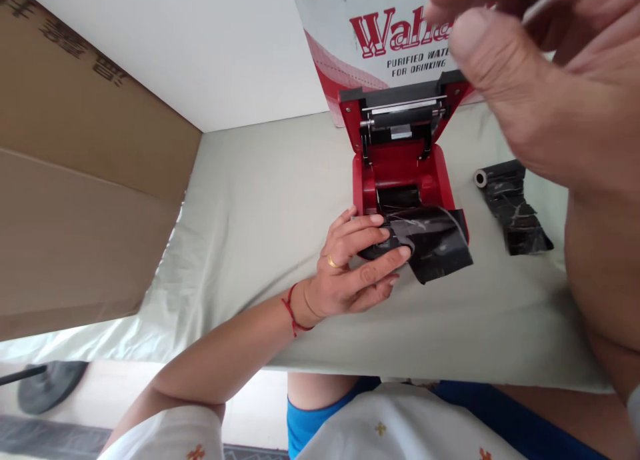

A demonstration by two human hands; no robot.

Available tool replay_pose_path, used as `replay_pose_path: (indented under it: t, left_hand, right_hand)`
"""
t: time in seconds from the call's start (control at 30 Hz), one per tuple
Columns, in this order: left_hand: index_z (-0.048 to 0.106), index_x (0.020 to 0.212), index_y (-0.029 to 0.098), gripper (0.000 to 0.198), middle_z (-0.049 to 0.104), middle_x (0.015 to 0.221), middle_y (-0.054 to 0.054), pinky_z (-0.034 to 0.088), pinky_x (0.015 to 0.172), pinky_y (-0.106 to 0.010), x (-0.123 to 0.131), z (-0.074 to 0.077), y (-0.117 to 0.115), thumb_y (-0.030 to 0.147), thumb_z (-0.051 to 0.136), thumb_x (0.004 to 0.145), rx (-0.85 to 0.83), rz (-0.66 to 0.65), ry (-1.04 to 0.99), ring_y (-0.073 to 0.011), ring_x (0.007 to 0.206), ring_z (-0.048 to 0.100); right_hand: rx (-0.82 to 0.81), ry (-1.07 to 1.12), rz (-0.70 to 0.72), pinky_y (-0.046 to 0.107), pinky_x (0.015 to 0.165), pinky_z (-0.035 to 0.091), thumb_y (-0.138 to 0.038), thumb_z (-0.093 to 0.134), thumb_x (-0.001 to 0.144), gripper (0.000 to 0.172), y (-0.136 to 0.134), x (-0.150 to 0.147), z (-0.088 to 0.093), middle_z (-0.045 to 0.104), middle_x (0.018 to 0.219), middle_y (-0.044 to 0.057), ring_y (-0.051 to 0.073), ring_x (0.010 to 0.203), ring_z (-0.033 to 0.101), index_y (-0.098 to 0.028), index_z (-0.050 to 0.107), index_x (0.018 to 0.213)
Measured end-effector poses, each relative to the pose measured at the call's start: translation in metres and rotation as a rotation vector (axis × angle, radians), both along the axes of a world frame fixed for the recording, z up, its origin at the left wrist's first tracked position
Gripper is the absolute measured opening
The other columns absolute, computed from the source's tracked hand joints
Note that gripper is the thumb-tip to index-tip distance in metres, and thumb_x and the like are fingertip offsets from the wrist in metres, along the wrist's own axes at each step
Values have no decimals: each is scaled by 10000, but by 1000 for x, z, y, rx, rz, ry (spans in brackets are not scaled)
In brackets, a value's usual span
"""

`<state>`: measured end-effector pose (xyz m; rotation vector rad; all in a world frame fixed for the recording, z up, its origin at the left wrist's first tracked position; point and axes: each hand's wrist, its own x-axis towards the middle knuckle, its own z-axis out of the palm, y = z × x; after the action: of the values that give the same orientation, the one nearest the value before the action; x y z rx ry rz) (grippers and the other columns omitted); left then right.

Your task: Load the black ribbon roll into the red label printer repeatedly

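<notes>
A small red and black machine that looks like a label printer [443, 173] stands with its lid [400, 93] raised, showing a roller and a metal bar. Inside lies a dark roll, and a loose strip of shiny black film [445, 247] hangs over the front edge. My left hand [350, 263] is closed around the printer's front, fingers on top beside the film and thumb at the near side. Close to the camera, my right hand [540, 73] is raised at the upper right. Its thumb and fingers are bent and apart, with nothing seen in them.
Right of the printer lies a crumpled roll of black film [510, 203] on a pale core. A printed white and red carton [340, 53] stands behind, a large brown cardboard box [90, 180] at left. A pale cloth [265, 180] covers the table.
</notes>
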<state>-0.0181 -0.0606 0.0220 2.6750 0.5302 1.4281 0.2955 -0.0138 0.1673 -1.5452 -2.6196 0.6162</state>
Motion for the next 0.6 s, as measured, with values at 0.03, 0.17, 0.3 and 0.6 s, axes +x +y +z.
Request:
replay_pose_path:
  t: [0.03,0.17,0.3,0.6]
  left_hand:
    - [757,1495,387,477,759,1332,-49,602,1359,-561,0,-1,0,432,840,1028,29,14,-16,-286,1430,773]
    - [831,1329,352,360,771,1420,-52,527,1442,-565,3,-4,0,319,895,976,152,22,-97,-294,1589,688]
    - [774,1292,355,271,820,1549,-26,371,1534,-689,6,-6,0,375,821,1025,170,-45,-20,-289,1616,700]
    - [756,1427,410,398,856,1371,-9,224,1582,-687,-4,-6,-4,377,769,1031,103,9,43,-282,1482,787]
  right_hand:
    - [17,-4,-23,444,968,532,-586,668,1144,493,0,-1,0,887,1238,128,335,1206,758,-280,805,1506]
    - [161,-11,-94,475,1002,563,-561,650,1160,481,7,-25,8,872,1345,137,375,1334,746,-315,765,1558]
    - [362,-61,-71,568,1221,519,-445,581,1189,592,10,-48,16,725,1649,235,468,1581,624,-203,608,1729]
    - [332,-186,-23,547,945,535,-514,526,1193,442,-10,-36,25,824,1324,167,417,1217,780,-269,734,1495]
